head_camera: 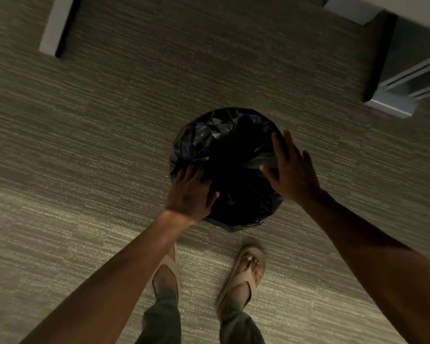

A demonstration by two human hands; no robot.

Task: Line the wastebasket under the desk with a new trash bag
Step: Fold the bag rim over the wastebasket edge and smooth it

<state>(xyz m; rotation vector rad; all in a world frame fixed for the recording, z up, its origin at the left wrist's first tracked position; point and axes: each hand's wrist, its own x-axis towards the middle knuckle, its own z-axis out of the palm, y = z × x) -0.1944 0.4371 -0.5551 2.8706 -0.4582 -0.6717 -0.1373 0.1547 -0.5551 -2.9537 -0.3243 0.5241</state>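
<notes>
A round wastebasket stands on the carpet in front of my feet, wholly wrapped in a crinkled black trash bag (216, 142) that covers its rim and sides. My left hand (190, 192) rests on the bag at the near-left rim, its fingers curled over the plastic. My right hand (289, 170) lies flat with fingers spread against the bag at the right rim. The basket's own wall is hidden under the bag, and its inside is too dark to make out.
Grey-beige carpet (85, 170) surrounds the basket. A white desk leg (54, 28) stands at the far left, and a white desk frame with a panel (397, 100) stands at the far right. My sandalled feet (243, 271) are just behind the basket.
</notes>
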